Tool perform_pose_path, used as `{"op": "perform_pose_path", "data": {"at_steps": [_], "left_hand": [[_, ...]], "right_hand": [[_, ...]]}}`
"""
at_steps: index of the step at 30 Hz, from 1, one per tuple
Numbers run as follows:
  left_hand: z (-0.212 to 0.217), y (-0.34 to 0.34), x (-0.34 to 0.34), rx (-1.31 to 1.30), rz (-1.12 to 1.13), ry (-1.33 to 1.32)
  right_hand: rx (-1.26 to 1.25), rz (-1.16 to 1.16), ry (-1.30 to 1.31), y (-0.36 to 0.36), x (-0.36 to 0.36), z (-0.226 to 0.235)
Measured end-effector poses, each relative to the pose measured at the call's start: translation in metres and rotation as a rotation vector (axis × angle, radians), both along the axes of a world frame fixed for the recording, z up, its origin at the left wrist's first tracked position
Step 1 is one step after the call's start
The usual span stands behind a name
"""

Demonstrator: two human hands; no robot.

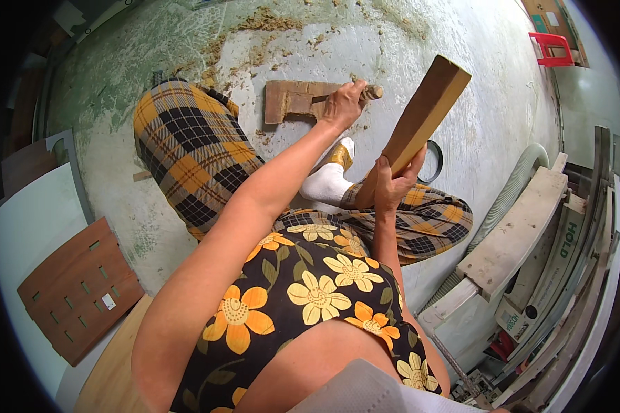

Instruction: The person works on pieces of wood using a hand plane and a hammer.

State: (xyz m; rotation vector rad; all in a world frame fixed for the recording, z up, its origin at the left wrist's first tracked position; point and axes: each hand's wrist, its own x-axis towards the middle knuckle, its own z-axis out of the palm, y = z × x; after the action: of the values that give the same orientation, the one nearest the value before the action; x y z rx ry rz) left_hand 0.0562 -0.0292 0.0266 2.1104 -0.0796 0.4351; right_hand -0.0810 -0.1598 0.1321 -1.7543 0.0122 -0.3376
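The person sits on the floor [489, 103], legs folded in plaid trousers [193, 138]. The left hand [344, 107] has its grip closed around the handle of a tool [373, 92]; the butt of the handle projects to the right of the fist, and a narrow dark part shows to the left. This hand is located above the right portion of a notched board [289, 103], which lies flat on the floor with its notch toward the person. Contact between tool and board cannot be confirmed. The right hand [395, 180] has its grip closed on a long block [427, 110], thumb on the near face. The block is tilted, upper end to the right, lower part beside the right leg. A sock-covered foot [326, 184] lies between the two arms. Shavings [272, 22] are scattered beyond the board. A dark ring [431, 163] is positioned just right of the right hand; a hose [513, 196] runs farther right.
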Motion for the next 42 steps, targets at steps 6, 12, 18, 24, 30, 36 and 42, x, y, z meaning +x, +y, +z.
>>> {"op": "perform_pose_path", "data": {"at_steps": [6, 12, 18, 24, 30, 36, 42], "left_hand": [[0.007, -0.002, -0.001, 0.002, -0.005, 0.051], [0.008, 0.001, -0.002, -0.035, 0.011, -0.010], [0.010, 0.003, -0.001, -0.028, 0.029, -0.003], [0.018, 0.006, -0.004, -0.022, 0.020, 0.039], [0.012, 0.008, -0.001, -0.029, 0.030, 0.007], [0.015, 0.011, -0.003, -0.054, 0.057, 0.017], [0.011, 0.010, -0.006, -0.032, 0.030, -0.015]], "right_hand": [[-0.043, 0.008, 0.070, 0.003, -0.008, -0.006], [-0.058, 0.013, 0.069, 0.003, -0.008, -0.006], [-0.016, -0.005, 0.087, 0.002, -0.008, -0.006], [-0.010, 0.014, 0.081, 0.003, -0.008, -0.003], [-0.002, 0.007, 0.091, 0.001, -0.008, -0.008], [0.038, -0.016, 0.028, -0.003, -0.006, -0.008], [-0.311, 0.128, 0.176, 0.006, 0.006, -0.005]]}}
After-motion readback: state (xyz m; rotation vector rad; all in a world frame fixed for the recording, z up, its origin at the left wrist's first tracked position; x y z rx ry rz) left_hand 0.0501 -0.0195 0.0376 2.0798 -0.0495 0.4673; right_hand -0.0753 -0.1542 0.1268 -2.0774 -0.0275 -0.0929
